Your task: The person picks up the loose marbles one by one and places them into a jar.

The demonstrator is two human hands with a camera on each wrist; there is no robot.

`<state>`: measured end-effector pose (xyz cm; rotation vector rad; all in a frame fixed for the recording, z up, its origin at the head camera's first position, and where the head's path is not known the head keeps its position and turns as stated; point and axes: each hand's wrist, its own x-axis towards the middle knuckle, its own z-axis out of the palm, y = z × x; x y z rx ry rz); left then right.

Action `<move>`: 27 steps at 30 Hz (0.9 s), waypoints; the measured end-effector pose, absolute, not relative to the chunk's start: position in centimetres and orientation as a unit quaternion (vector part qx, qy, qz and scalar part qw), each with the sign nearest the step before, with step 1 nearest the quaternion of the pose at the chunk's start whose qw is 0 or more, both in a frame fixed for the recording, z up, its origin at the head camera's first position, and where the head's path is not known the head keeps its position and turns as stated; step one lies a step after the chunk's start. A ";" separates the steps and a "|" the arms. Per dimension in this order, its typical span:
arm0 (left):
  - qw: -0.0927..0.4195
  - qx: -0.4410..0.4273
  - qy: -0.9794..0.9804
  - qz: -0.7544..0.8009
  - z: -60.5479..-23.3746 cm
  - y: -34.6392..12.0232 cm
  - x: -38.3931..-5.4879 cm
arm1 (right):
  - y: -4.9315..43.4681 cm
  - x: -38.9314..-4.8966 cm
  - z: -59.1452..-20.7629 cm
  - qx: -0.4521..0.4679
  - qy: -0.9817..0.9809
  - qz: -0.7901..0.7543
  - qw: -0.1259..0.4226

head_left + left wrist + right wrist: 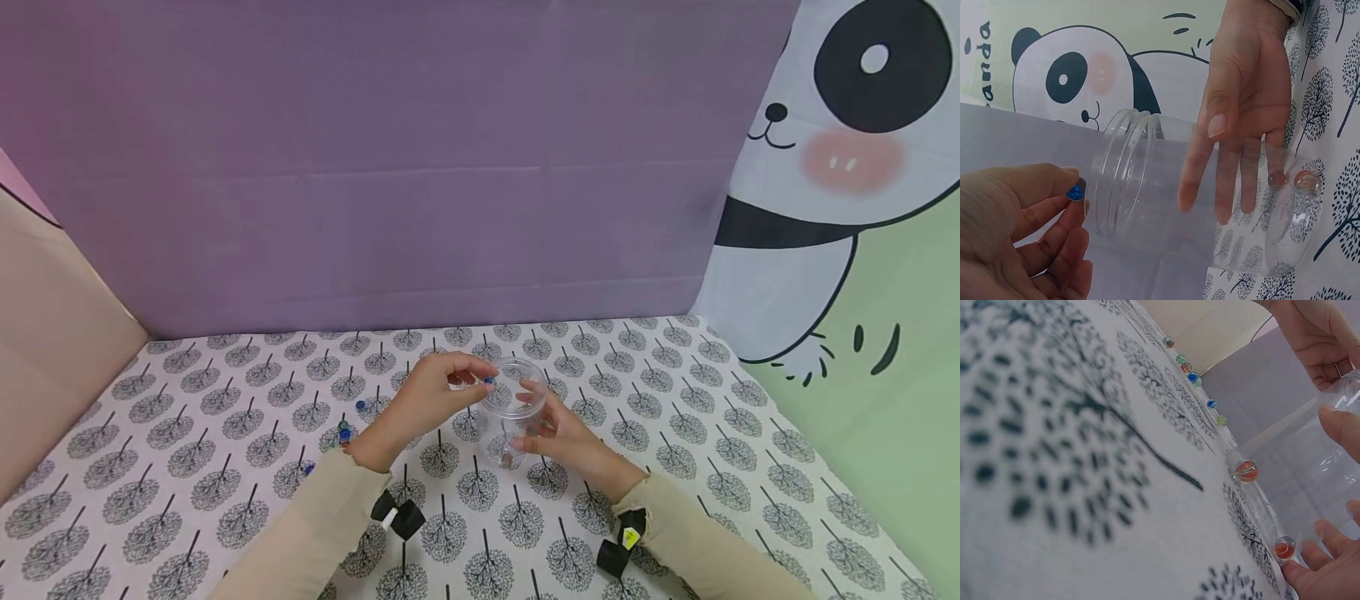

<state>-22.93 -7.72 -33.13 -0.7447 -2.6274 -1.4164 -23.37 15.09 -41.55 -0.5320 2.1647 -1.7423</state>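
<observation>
Desk cloth (675, 421) printed with trees runs back to a plain purple backdrop (420, 167), with a panda-printed hanging (847, 179) on the right, and near the middle is an upright clear jar (491, 427), two orange-streaked marbles (1246, 470) at its bottom. The left hand (431, 396) has its grip clamped on a blue marble (1077, 189), thumb and finger pinching it just beside the jar's open mouth, while the right hand (570, 437) has its grip around the jar's side, thumb and fingers on opposite sides. Loose marbles (361, 406), blue and green among them, lie on the cloth to the left of the jar.
</observation>
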 end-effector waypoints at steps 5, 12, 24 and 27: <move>0.031 -0.245 -0.852 -0.462 -33.2 -7.7 -23.1 | 15.0 -23.3 -41.5 -0.176 0.759 -0.607 0.156; 0.033 -0.241 -0.856 -0.457 -33.3 -7.7 -23.1 | 15.0 -23.3 -41.5 -0.173 0.762 -0.604 0.157; 0.033 -0.239 -0.858 -0.454 -33.5 -7.8 -23.3 | 15.1 -23.3 -41.7 -0.177 0.764 -0.600 0.159; 0.035 -0.242 -0.856 -0.456 -33.6 -7.8 -23.4 | 15.1 -23.3 -41.6 -0.180 0.761 -0.604 0.157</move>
